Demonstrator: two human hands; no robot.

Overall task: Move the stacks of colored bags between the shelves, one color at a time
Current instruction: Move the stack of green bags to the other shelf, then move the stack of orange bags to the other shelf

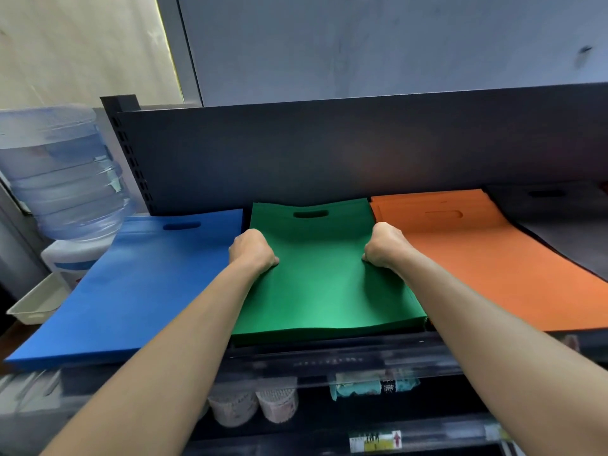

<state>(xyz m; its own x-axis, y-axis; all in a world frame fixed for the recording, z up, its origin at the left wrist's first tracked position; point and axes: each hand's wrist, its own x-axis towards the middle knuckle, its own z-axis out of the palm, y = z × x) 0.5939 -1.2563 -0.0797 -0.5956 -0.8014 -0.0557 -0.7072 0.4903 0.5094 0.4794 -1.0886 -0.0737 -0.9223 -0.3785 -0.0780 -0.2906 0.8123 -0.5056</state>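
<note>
the left hand [251, 251] and right hand [385, 246] are gripping opposite side edges of the green bag stack [324, 284], lying on the shelf [329, 352] between the blue stack [138, 291] and orange stack [487, 258].

There were four stacks of flat bags: one blue stack [131, 284], one green stack [322, 291], one orange stack [493, 258] and one dark grey stack [559, 225]. Two hands showed, the left hand [251, 250] and the right hand [386, 246]. There was also one water jug [62, 172], one white tray [36, 304] and two cups [232, 408] [278, 404]

Shelf [329, 348]; blue [131, 291], green [322, 284], orange stacks [477, 258]
</note>
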